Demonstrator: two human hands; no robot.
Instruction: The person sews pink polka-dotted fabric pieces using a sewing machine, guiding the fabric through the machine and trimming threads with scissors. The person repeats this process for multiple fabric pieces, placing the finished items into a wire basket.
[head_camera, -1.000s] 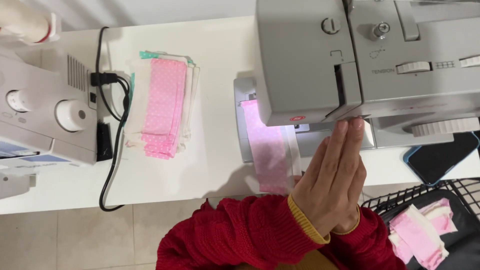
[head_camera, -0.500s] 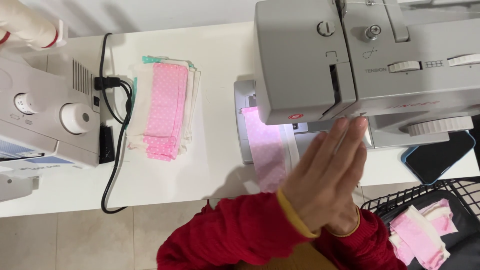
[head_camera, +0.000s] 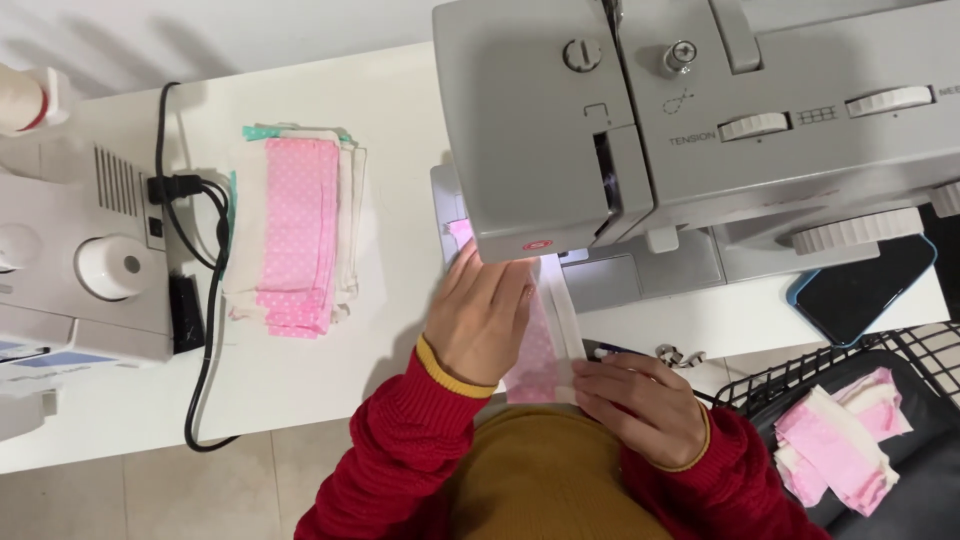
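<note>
Feed pink fabric strip under sewing machine | my left hand flat, fingers toward 12 o'clock, nothing gripped | my right hand pinches near end at 6 o'clock | I keep strip straight, taut

Soft pink dotted cloth strip, smooth grey plastic sewing machine, matt white table, black wire basket, fuzzy red knit sleeves

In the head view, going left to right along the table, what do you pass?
White machine → black cable → pink fabric stack → left hand on the pink strip → right hand → wire basket with pink pieces.
</note>
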